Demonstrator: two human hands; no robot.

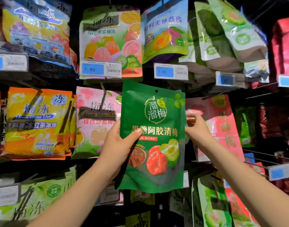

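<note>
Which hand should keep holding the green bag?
Left, probably: the left hand wraps the green bag with its thumb across the front, while the right hand only pinches the edge.

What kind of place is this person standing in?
Probably a shop's snack aisle: snack bags hang in rows, a price tag reads 7.90, and the left hand and right hand hold a green pouch.

Two hands (117, 145) (197, 130), one green pouch (152, 112)
</note>
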